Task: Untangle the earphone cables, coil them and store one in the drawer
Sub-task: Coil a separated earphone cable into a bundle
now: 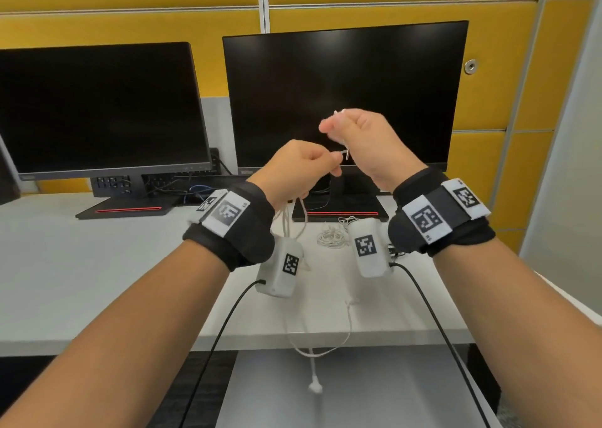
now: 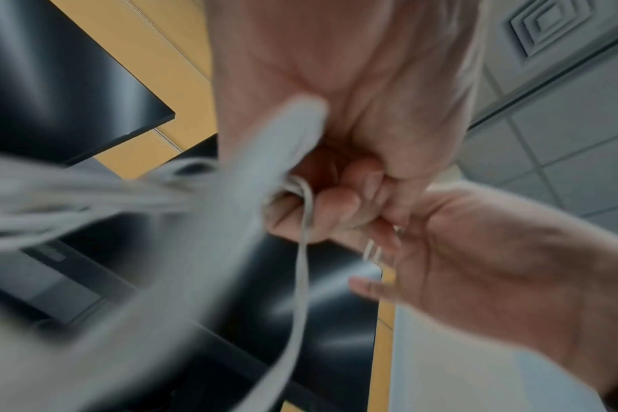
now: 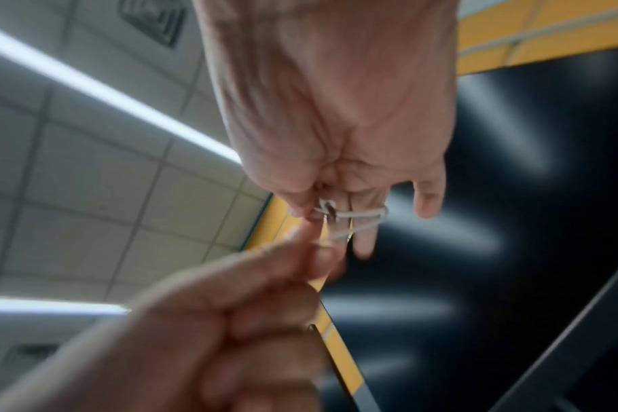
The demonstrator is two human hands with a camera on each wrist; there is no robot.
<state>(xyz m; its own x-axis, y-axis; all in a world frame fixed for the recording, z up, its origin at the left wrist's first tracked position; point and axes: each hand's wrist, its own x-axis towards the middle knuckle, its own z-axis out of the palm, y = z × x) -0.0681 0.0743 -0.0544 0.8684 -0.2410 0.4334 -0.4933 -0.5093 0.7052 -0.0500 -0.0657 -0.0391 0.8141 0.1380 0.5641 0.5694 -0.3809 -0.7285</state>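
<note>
At frame centre we hold one earphone cable (image 1: 294,219) between left hand (image 1: 298,167) and right hand (image 1: 365,137), above the desk (image 1: 97,264); another cable (image 1: 330,236) lies below, before the right-hand monitor (image 1: 345,95).

Left hand (image 2: 335,125) fills upper centre, fingers curled into a fist round a white cable (image 2: 302,278). Cable runs down from the fist, blurred, towards the bottom edge; more blurred white strands sweep off to the left edge. Right hand (image 2: 477,264) at right, just beside the fist, its fingertips (image 2: 362,287) pointing left; contact with cable unclear. Behind: black monitor (image 2: 71,83), yellow wall panels (image 2: 166,67), ceiling vent (image 2: 547,25).
</note>
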